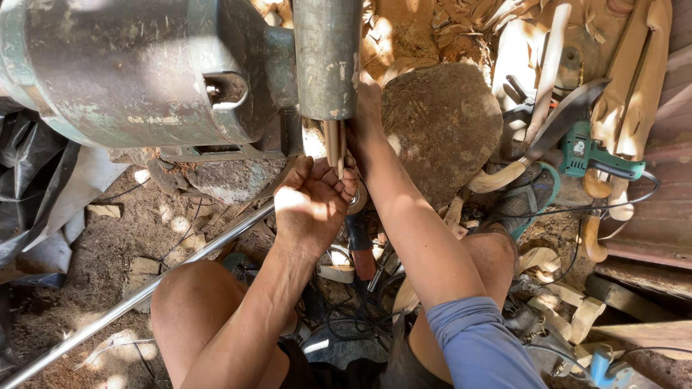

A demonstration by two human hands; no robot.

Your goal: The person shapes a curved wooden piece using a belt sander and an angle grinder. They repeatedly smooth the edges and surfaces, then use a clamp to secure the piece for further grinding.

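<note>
Pressing work: a pale wooden piece [334, 148] is held up against the underside of a grey drum [328, 57] on the big electric motor [137, 68]; I judge this a sanding or shaping step.
Far left of the floor: black plastic sheeting [29, 180]; a metal rod [137, 299] runs diagonally across the dirt.
Left hand [310, 209]: cupped, palm up, fingers curled round the wooden piece's lower end.
Right hand [369, 108]: reaches beside the drum; its grip is hidden, so I cannot tell.
Next move, as I judge: a steady hold, fingers kept off the drum.
Right edge of the floor: green power drill [587, 153], its small pale label square; carved wooden handles [497, 176] heaped around it.
</note>
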